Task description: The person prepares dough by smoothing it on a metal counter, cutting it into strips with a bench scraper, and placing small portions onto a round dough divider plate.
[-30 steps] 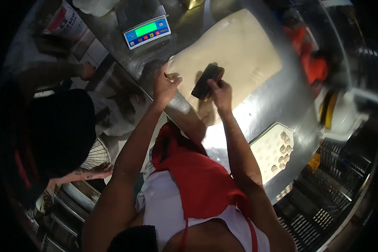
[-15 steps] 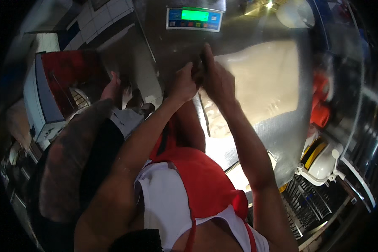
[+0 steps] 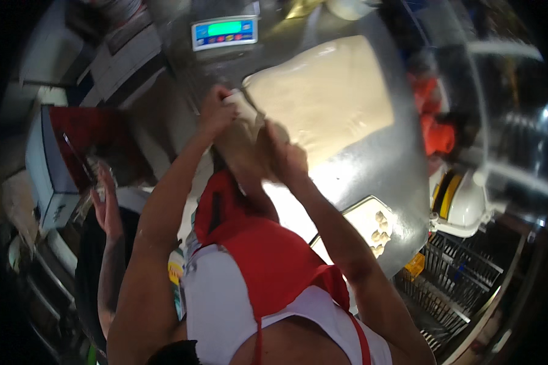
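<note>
Left hand: strip pinched
Right hand: blurred, grip can't be told
Strip: apparently being handled beside sheet; steady support likely called for

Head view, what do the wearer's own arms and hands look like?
The left hand and right hand are bare, without gloves. No sleeves show on the left arm or right arm, and I make out no watch. Beside them: a white top under a red apron with thin straps.
</note>
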The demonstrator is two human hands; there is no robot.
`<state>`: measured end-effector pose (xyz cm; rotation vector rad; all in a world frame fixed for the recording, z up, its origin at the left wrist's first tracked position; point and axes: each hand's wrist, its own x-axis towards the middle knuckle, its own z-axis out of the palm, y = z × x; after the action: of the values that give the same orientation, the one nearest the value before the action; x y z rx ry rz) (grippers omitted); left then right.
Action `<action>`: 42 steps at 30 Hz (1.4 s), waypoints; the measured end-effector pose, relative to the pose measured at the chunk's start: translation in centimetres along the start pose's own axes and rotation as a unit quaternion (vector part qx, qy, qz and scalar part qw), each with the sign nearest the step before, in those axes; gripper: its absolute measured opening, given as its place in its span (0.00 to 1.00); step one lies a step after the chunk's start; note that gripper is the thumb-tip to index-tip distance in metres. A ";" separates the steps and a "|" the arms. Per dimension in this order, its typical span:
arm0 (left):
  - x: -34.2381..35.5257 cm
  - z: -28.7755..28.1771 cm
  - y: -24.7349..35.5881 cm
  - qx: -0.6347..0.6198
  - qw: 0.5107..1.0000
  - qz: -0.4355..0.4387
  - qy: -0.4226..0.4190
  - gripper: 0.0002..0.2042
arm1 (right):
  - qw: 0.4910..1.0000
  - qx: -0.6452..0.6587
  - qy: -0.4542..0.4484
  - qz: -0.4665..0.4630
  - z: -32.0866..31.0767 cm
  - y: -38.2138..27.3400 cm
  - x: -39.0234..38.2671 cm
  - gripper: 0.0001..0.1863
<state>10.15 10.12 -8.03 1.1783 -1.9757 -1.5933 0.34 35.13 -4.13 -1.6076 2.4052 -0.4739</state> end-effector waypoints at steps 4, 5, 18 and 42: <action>-2.4 -3.0 -2.9 -0.058 0.985 0.161 0.017 0.11 | 0.980 -0.137 -0.119 0.077 -0.5 -2.0 -8.5 0.49; -3.5 -2.3 -1.8 -0.069 0.991 0.119 0.006 0.10 | 0.970 -0.148 -0.153 0.116 -1.1 -2.1 -11.0 0.50; -5.7 -4.5 2.9 0.439 0.826 0.325 -0.138 0.36 | 0.942 0.118 -0.060 0.310 -3.2 -2.7 -16.6 0.50; -14.6 4.3 20.2 0.368 0.692 0.136 -0.606 0.31 | 0.896 0.377 0.059 0.228 -11.2 -5.3 -16.6 0.39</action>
<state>8.11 24.62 12.59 -0.3592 -3.5926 -1.5285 7.32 50.25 8.20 -0.6761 2.1380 -1.2281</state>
